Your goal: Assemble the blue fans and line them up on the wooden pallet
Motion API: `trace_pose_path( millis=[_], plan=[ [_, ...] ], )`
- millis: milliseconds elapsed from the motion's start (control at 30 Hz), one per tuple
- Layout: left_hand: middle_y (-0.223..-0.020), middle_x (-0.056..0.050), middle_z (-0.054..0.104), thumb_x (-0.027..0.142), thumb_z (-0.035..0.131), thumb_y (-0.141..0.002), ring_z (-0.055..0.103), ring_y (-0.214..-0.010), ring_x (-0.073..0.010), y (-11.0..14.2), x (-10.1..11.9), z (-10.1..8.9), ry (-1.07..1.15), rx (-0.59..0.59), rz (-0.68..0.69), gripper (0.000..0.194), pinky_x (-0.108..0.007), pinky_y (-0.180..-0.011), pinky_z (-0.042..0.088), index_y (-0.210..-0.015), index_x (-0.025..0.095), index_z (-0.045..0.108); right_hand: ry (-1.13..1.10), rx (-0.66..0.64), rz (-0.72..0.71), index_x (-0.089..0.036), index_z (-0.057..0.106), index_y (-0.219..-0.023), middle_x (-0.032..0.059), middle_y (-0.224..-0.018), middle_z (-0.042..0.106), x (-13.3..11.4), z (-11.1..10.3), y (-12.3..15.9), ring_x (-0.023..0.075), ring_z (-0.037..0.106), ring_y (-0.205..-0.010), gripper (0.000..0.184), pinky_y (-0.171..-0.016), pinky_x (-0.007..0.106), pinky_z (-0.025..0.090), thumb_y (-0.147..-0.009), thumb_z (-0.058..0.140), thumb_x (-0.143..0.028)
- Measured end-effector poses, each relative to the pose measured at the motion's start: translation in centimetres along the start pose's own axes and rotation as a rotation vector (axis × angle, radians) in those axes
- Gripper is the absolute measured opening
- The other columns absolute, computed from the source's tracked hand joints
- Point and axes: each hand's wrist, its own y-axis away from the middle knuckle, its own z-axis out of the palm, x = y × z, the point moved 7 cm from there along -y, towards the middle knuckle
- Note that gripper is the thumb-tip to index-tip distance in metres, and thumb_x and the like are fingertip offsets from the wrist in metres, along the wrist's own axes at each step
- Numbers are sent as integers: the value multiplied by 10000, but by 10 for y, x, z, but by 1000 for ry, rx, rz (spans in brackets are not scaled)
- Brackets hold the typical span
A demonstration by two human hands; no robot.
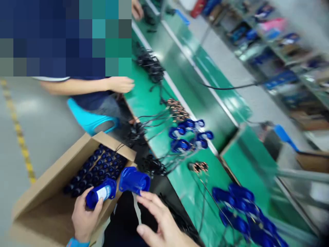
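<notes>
My left hand (86, 214) is closed around a blue flanged plastic housing (101, 193) with a white-and-blue label, above the near side of a cardboard box (48, 171). A second blue housing (135, 180), its open end towards the right, is by the box's right corner. Fingertips of my right hand (159, 216) reach its lower edge; the thumb is spread well apart. Whether they touch it, or what bears it, I cannot tell. Rows of dark blue housings (102, 168) fill the box's far part.
On the green workbench (156, 127) to the right lie blue housings (189, 135), copper-wound coils (177, 109) and black cables (151, 65). More blue housings (244, 212) are nearer. A co-worker's arm (89, 85) rests at the bench beside a light-blue stool (89, 120).
</notes>
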Motion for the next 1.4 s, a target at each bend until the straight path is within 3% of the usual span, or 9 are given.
trace_pose_path(
  millis=[133,267,433,567,700,833,1000,1133,1400],
  plan=[
    [-1079,-71,626,451,650,-807,649,-994,-318,-3,171,17,5,-161,548,464,-511,-958,549,-1258,375,567,175,439,205,-300,470,-1481,110,-1464,528,-4,-109,72,278,523,-1347,559,-1088,456,491,-945,604,-388],
    [-1132,-63,631,437,732,-795,657,-1014,-270,25,303,67,69,-362,944,540,-413,-939,563,-1294,327,557,272,755,331,-231,526,-1434,143,-1435,531,51,-192,118,279,501,-1354,519,-1118,471,442,-959,568,-437],
    [-1159,-77,629,545,702,-823,642,-1086,-266,59,431,165,21,-551,1166,583,-376,-939,551,-1323,285,552,323,776,586,-97,590,-1344,202,-1377,565,175,-282,107,282,534,-1304,491,-1132,441,399,-930,590,-363],
    [-1157,-81,618,569,680,-835,643,-1087,-259,80,501,234,4,-577,1212,595,-361,-950,538,-1322,252,555,305,675,688,-56,589,-1323,204,-1343,595,230,-303,95,253,557,-1263,449,-1097,372,410,-927,592,-269],
    [-1147,-85,625,580,683,-829,643,-1066,-262,96,536,269,-46,-555,1228,614,-357,-952,522,-1324,237,565,370,747,573,-161,575,-1351,175,-1515,443,225,-263,96,272,504,-1314,465,-1103,415,397,-949,597,-394],
    [-1136,-88,641,600,658,-836,620,-1095,-282,99,543,270,-98,-448,1215,591,-385,-986,489,-1295,234,589,387,710,476,-154,527,-1404,175,-1557,388,222,-223,81,309,464,-1336,647,-1128,458,378,-873,691,-485],
    [-1090,-86,642,606,673,-818,624,-1028,-275,93,530,259,-141,-415,1200,597,-383,-942,491,-1265,217,601,364,741,610,-112,492,-1418,163,-1518,439,247,-262,71,279,506,-1293,544,-1114,401,417,-943,586,-361],
    [-1064,-71,604,597,712,-785,627,-993,-257,85,521,250,-145,-443,1136,599,-367,-910,507,-1243,227,605,438,658,740,-176,515,-1350,151,-1498,444,255,-293,82,233,655,-1041,372,-867,357,549,-992,429,-236],
    [-1076,-76,604,574,744,-766,599,-1012,-259,74,507,234,-115,-440,1128,599,-379,-901,505,-1226,220,600,520,610,902,-260,572,-1246,71,-1142,635,257,-317,113,189,643,-950,331,-779,284,489,-1007,371,-154]
  ],
)
